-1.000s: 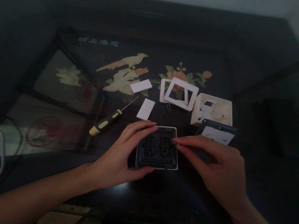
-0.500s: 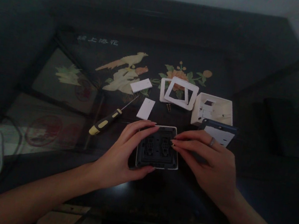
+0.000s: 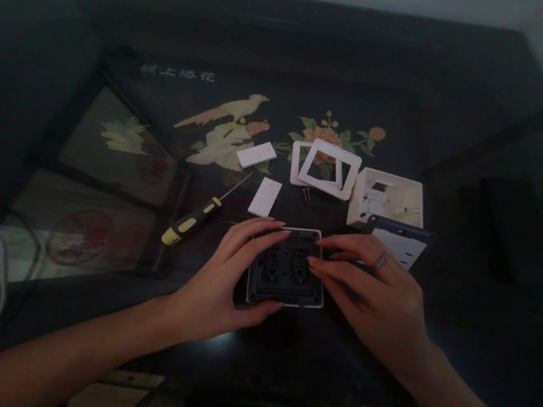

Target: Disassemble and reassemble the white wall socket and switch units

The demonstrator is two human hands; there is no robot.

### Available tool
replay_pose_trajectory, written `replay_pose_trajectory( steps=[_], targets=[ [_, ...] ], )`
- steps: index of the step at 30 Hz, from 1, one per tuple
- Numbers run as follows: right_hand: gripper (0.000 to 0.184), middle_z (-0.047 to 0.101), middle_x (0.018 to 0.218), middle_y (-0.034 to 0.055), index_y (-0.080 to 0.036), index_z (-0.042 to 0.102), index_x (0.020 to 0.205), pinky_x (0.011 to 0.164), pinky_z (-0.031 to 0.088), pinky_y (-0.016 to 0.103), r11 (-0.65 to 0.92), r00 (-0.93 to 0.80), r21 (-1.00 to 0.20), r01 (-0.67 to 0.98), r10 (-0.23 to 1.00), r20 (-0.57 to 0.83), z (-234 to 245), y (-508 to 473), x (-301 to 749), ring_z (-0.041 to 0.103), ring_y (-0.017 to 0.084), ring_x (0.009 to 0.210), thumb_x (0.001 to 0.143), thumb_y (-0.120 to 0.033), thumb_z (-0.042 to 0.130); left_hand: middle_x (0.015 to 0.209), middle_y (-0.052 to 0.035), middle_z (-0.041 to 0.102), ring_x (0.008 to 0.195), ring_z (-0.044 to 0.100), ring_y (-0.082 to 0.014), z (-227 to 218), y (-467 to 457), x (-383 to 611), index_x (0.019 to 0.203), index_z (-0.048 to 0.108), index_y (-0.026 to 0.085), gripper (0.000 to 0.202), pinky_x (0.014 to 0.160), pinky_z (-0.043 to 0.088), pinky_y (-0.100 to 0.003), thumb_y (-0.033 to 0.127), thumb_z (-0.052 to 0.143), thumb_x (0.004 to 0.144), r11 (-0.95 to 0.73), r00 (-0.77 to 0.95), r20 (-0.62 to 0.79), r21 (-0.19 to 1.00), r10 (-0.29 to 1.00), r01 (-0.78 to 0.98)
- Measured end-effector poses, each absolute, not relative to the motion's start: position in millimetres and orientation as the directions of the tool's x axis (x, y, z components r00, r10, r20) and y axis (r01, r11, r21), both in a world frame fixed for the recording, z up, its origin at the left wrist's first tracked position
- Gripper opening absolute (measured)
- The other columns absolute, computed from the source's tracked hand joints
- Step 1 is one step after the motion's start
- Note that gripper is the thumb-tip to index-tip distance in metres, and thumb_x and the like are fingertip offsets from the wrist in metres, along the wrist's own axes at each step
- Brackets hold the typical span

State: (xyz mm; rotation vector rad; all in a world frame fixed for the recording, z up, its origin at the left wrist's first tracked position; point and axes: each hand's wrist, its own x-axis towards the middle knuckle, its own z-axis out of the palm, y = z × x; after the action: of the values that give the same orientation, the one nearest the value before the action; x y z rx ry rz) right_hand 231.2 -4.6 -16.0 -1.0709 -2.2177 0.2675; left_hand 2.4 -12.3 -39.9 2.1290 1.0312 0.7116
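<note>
My left hand [image 3: 221, 277] is wrapped around the left side of a light switch [image 3: 286, 279] with a dark inner plate and a white rim. Its thumb presses the near edge and its fingers the far edge. Over the switch's right side is my right hand [image 3: 380, 293], its thumb and fingertips drawn together at the dark plate. Whatever those fingertips hold, if anything, is hidden. Beyond the switch lie two white rocker covers [image 3: 265, 197] and a pair of small brass-coloured screws [image 3: 306, 195].
A screwdriver [image 3: 193, 221] with a yellow and black handle lies to the left. Two white frames [image 3: 350, 181] overlap behind the screws. Right of them stands a white mounting box [image 3: 416, 200], with another switch plate [image 3: 400, 243] leaning on it. A white cable [image 3: 3, 274] runs along the left edge.
My right fingers have shifted slightly at the switch's right side, and the brass-coloured glint at their tips is now out of sight. My left hand and the switch stay put.
</note>
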Motion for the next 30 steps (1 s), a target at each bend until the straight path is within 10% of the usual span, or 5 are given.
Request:
replay_pose_trajectory(
  steps=[10, 30],
  targets=[
    [0.014, 0.072, 0.099, 0.015, -0.009, 0.073, 0.092, 0.073, 0.058, 0.035, 0.704, -0.553, -0.308, 0.639, 0.7, 0.453, -13.9, -6.7, 234.3, 0.066, 0.022, 0.088, 0.085, -0.005, 0.061, 0.144, -0.0109, 0.038, 0.135, 0.036, -0.0272, -41.7, -12.5, 1.7, 0.142, 0.033, 0.023, 0.073, 0.116, 0.032, -0.043, 0.028, 0.07, 0.08, -0.47, 0.537, 0.181, 0.747, 0.824, 0.47],
    [0.01, 0.066, 0.09, 0.0068, -0.015, 0.073, 0.084, 0.071, 0.056, 0.028, 0.505, -0.38, -0.601, 0.62, 0.863, 0.333, -15.8, -3.9, 231.6, 0.065, 0.016, 0.082, 0.079, -0.007, 0.07, 0.144, -0.011, 0.038, 0.135, 0.035, -0.0272, -41.2, -11.0, 2.3, 0.141, 0.033, 0.024, 0.071, 0.115, 0.032, -0.044, 0.029, 0.069, 0.081, -0.479, 0.543, 0.184, 0.74, 0.819, 0.472]
  ],
)
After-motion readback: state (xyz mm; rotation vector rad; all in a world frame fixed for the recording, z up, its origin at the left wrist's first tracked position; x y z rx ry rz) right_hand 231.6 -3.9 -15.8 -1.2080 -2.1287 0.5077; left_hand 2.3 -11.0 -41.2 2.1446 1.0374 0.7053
